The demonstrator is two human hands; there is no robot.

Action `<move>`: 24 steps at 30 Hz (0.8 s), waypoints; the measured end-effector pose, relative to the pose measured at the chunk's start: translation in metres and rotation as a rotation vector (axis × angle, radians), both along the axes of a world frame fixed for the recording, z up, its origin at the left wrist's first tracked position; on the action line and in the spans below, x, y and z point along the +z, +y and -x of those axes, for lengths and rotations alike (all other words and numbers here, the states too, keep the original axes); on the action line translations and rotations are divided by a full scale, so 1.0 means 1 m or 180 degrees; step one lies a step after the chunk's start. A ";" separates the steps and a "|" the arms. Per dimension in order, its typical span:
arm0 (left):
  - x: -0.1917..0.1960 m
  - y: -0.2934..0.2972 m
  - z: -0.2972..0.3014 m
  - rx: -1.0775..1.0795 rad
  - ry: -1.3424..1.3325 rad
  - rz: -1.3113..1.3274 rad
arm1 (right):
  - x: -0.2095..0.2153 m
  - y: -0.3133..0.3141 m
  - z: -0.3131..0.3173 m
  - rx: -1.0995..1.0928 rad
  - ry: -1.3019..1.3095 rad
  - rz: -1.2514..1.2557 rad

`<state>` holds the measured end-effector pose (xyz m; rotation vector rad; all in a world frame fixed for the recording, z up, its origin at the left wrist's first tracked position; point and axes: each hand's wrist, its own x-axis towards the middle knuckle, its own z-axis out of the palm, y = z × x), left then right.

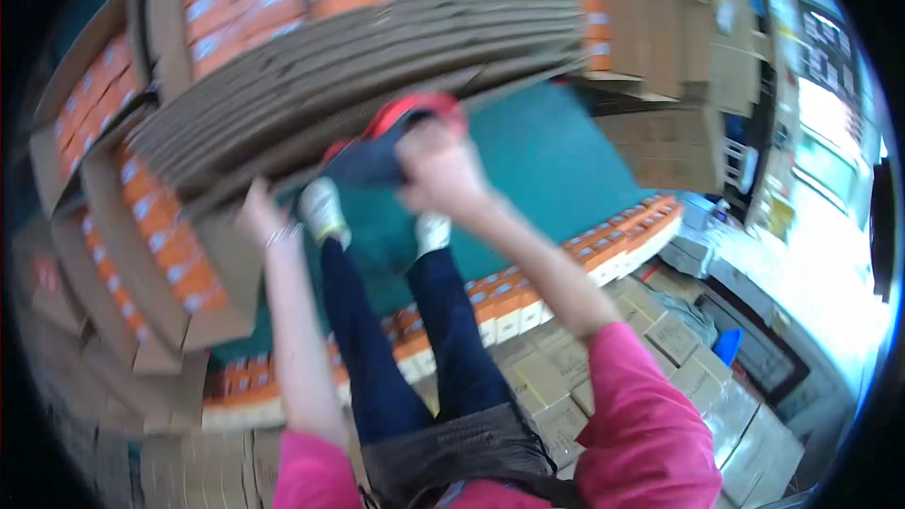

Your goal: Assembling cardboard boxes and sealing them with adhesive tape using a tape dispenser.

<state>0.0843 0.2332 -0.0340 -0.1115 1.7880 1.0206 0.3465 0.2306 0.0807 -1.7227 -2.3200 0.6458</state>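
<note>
Red-and-dark-grey handheld tool (363, 167), blurred by motion, is clasped in the right hand (441, 165) of a person above a green surface (566, 151), at the near edge of a layered stack of flat brown cardboard (377, 47). The left hand (259, 214) is beside that edge, toward its left end, fingers curled; whether its grip has hold of cardboard cannot be told. Contact between tool and cardboard is likewise unclear. The step in hand appears to be working the tool along the cardboard; the next move likely calls for a steady left hand and careful alignment.
</note>
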 end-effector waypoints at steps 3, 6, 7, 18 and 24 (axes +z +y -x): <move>-0.001 -0.058 0.021 0.0537 0.1309 -0.0448 | 0.039 -0.043 0.018 0.0097 0.0173 0.0784; 0.025 -0.117 -0.028 -0.0237 0.0757 -0.0734 | 0.048 -0.091 -0.034 0.0304 0.0176 0.0642; 0.043 -0.133 -0.039 -0.0347 0.0687 -0.0773 | 0.051 -0.097 -0.049 0.0366 0.0248 0.0383; 0.083 -0.206 -0.011 -0.4247 0.3237 0.0421 | 0.031 -0.222 -0.132 -0.2396 -0.0110 0.0426; -0.038 -0.207 -0.017 -0.5139 0.4748 0.3055 | -0.002 -0.203 -0.019 -0.1370 0.0148 0.0884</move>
